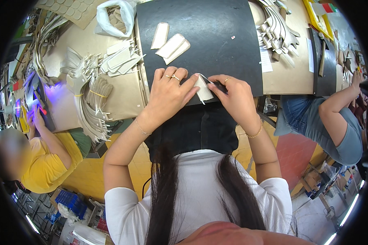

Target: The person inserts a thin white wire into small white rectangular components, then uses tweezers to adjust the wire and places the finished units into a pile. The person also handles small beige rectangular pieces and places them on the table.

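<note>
A small cream, flat strap-like piece (203, 90) lies near the front edge of the black mat (208, 32), between my hands. My left hand (170, 90) pinches its upper left side with thumb and forefinger. At the upper right, the closed thumb and forefinger of my right hand (233, 94) grip a thin edge of the piece, lifted at a slant. Whether that edge is a separate strip, I cannot tell. Farther off on the mat lie a cream round-ended piece (160, 36) and a pair of overlapping similar pieces (173, 47).
Left of the mat are stacked cream pieces (120, 59), a bundle of cords (99, 92), long curved straps (90, 118) and a white plastic bag (115, 18). More straps (276, 30) lie to the right. A person in yellow (53, 163) and a person in grey-blue (335, 126) sit either side.
</note>
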